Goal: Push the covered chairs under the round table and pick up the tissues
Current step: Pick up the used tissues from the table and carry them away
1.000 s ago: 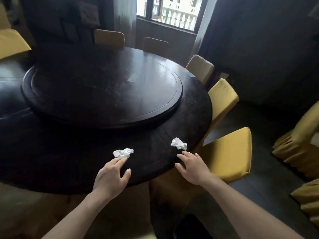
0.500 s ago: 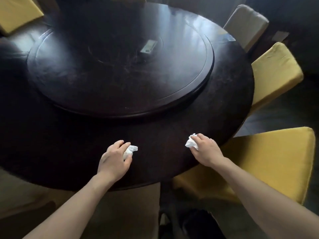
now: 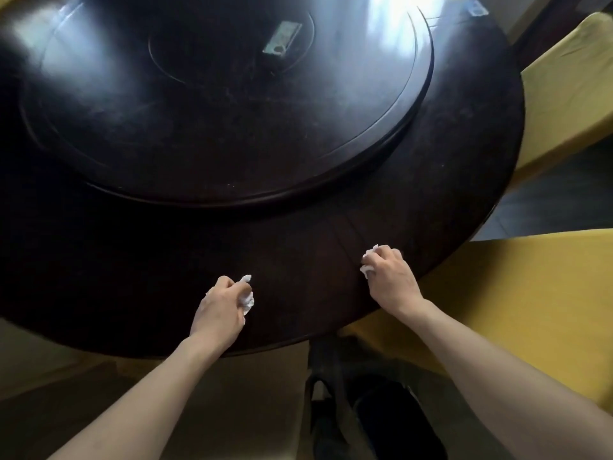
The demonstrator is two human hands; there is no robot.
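A: Tissues? Both in hand. Left hand (image 3: 220, 310) was clenched on a crumpled white tissue (image 3: 247, 295), right hand (image 3: 391, 280) fisted round the second white wad (image 3: 367, 260), both at the near rim of the dark round wooden table (image 3: 298, 247).

B: Chairs? Two yellow cloth-covered chairs (image 3: 517, 293) right of the table looked tucked partly under; others out of frame, couldn't tell.

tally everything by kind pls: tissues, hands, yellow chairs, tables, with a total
Crumpled white tissues: 2, one in the left hand, one in the right hand
Bare hands: 2, left hand, right hand
Yellow fabric-covered chairs: 2, near right, far right
Dark round wooden table: 1
Round turntable on the table: 1
Total: 8
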